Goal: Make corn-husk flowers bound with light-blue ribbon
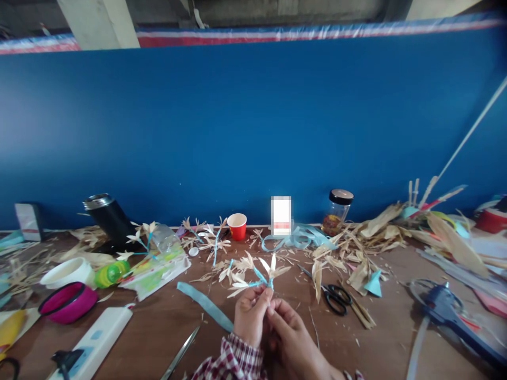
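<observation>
A husk flower spray (271, 268) with pale pointed petals and light-blue wrapped stems rises from my left hand (253, 311). That hand is closed, thumb and fingers pinching the stems just below the petals. Close against it, my right hand (291, 330) has thumb and forefinger pressed together below the left thumb; what lies between them is hidden. A light-blue ribbon strip (204, 303) lies on the table and runs behind my left wrist. More husk flowers (216, 243) with blue stems lie beyond my hands.
Black-handled scissors (336, 300) and a blue glue gun (446, 303) lie to the right. Metal blades (182, 352) point up at front left, near a power strip (99, 340). A red paper cup (236, 228), lidded jar (336, 211) and black flask (109, 221) stand along the blue partition (237, 121).
</observation>
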`<state>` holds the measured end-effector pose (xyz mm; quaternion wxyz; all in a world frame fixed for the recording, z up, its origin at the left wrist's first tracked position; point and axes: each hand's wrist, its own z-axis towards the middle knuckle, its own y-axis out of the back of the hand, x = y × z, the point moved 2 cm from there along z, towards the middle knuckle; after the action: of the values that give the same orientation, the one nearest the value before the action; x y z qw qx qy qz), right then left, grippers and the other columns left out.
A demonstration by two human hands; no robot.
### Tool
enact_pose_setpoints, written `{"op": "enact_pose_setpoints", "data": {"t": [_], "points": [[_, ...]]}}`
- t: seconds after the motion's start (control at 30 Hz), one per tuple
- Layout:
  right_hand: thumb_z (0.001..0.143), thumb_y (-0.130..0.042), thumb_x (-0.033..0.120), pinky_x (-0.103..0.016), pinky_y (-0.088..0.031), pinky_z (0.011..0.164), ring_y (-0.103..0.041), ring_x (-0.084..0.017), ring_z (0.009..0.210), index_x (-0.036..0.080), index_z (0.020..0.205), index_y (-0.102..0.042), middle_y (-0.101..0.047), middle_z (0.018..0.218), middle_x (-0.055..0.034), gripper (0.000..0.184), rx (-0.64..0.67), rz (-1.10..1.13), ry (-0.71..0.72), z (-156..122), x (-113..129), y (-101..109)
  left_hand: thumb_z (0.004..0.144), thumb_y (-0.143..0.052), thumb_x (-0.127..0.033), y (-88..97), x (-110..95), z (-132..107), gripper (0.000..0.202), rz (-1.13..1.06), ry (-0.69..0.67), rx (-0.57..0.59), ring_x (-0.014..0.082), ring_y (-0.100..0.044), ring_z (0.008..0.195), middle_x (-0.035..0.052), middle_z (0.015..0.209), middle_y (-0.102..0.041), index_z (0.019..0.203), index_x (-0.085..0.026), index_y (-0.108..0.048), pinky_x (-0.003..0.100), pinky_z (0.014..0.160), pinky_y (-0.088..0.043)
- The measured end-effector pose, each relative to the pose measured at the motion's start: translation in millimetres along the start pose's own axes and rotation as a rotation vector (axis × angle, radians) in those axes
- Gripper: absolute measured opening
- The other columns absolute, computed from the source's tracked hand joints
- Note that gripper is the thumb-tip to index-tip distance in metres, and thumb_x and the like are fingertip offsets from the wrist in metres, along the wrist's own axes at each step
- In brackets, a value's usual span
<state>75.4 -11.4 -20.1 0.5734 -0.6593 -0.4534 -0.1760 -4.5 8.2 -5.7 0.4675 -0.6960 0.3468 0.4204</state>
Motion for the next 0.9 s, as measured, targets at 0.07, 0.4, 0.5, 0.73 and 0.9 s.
{"op": "enact_pose_setpoints", "data": {"t": [0.07,0.4,0.5,0.73,0.9], "points": [[0.068,-0.066,0.050,-0.011,-0.022,0.033,-0.034,-0.001,0.032,0.018,0.075,-0.044,-0.051,0.047,0.0072,0.040,-0.026,-0.067,0.008,0.5,-1.3,4.7,0.056,-0.075,-0.040,-0.5,-0.9,-0.3,0.031,0.003,-0.020,-0.023,0.0074,-0.044,0.046,-0.0032,0.052,-0.054,0.060,-0.014,-0.060,0.019,0.046,-0.035],[0.071,-0.065,0.049,-0.014,-0.023,0.037,-0.033,-0.003,0.038,0.016,0.080,-0.054,-0.047,0.050,0.0062,0.036,0.060,-0.178,-0.028,-11.1,8.6,6.9,0.051,-0.078,-0.040,-0.8,-3.3,0.7,0.034,-0.066,0.108,-0.042,0.0045,-0.039,0.036,-0.0067,0.040,-0.045,0.056,-0.014,-0.057,0.016,0.036,-0.028],[0.069,-0.069,0.040,-0.014,-0.031,0.044,-0.039,-0.003,0.044,0.014,0.073,-0.057,-0.050,0.055,0.0039,0.029,0.102,-0.064,-0.096,-15.9,14.8,9.8,0.050,-0.079,-0.039,-2.6,-1.8,-0.4,0.034,-0.079,0.108,-0.028,0.0030,-0.036,0.034,-0.0080,0.039,-0.042,0.054,-0.014,-0.056,0.015,0.035,-0.026],[0.071,-0.066,0.039,-0.021,-0.040,0.063,-0.051,-0.010,0.061,0.013,0.064,-0.059,-0.058,0.065,-0.0016,0.028,0.293,0.008,-0.060,-30.7,26.0,4.6,0.046,-0.083,-0.026,3.3,-3.9,8.1,0.026,-0.225,0.095,-0.093,0.0055,-0.049,0.046,-0.0021,0.051,-0.056,0.056,-0.013,-0.063,0.015,0.043,-0.038],[0.066,-0.068,0.042,-0.023,-0.042,0.064,-0.058,-0.013,0.066,0.018,0.084,-0.066,-0.066,0.071,-0.0012,0.031,0.371,-0.411,-0.207,-64.9,26.3,11.8,0.045,-0.083,-0.019,13.2,-17.4,23.4,0.026,-0.321,0.119,-0.201,0.0045,-0.053,0.050,-0.0020,0.059,-0.062,0.063,-0.014,-0.065,0.013,0.045,-0.040]]}}
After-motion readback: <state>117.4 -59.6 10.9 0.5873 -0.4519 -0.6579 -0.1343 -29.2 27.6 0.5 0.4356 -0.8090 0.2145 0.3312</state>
